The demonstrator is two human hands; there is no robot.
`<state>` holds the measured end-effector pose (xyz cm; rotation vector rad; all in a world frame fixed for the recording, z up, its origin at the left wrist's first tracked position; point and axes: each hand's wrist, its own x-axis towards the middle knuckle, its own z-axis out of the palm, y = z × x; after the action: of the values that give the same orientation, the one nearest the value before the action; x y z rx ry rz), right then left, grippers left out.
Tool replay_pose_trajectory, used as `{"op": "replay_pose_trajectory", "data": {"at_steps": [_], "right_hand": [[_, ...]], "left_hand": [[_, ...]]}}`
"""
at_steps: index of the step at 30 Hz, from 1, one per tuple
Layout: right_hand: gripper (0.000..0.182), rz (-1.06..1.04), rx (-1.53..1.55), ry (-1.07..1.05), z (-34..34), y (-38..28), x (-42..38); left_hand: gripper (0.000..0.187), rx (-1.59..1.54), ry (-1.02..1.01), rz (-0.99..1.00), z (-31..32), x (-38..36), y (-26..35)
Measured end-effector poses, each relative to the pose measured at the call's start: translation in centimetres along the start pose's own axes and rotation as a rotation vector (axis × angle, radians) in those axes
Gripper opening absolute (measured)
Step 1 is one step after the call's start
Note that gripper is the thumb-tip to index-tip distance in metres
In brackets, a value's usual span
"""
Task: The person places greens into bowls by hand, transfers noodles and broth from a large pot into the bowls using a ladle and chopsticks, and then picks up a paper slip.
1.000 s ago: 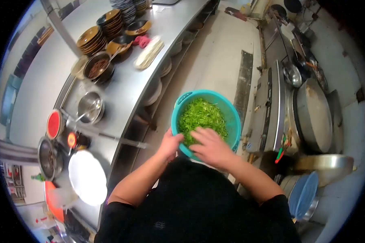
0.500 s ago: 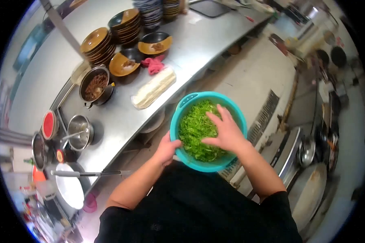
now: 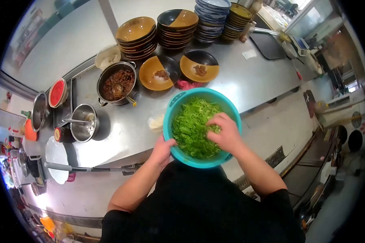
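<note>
Head view: left hand (image 3: 163, 149) grips the teal basket (image 3: 175, 106) rim; right hand (image 3: 226, 131) pinches its heaped, finely chopped greens (image 3: 190, 127).

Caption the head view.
Left hand grips a teal colander of chopped greens; right hand rests in them.

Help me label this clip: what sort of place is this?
Most likely a restaurant kitchen: a long stainless steel counter, stacks of brown ceramic bowls, and a steel pot of dark sauce beside a teal plastic colander of chopped greens.
</note>
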<state>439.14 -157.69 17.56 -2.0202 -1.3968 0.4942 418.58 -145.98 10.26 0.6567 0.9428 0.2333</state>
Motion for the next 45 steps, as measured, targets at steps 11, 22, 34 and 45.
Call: {"op": "replay_pose_trajectory", "data": {"at_steps": [11, 22, 34, 45], "right_hand": [[0.014, 0.381, 1.148, -0.168, -13.4, 8.0, 19.3], [0.022, 0.000, 0.091, -0.161, -8.9, 24.9, 35.1], [0.030, -0.044, 0.148, -0.274, -12.5, 22.7, 34.9], [0.056, -0.825, -0.199, -0.779, -7.3, 7.6, 17.6]], "left_hand": [[0.047, -0.296, 0.312, 0.178, 11.0, 1.5, 1.5], [0.045, -0.502, 0.748, 0.248, 17.6, 3.8, 0.2], [0.034, -0.560, 0.791, 0.328, 20.5, 3.0, -0.9], [0.054, -0.632, 0.661, 0.380, 21.3, 1.8, -2.8]]}}
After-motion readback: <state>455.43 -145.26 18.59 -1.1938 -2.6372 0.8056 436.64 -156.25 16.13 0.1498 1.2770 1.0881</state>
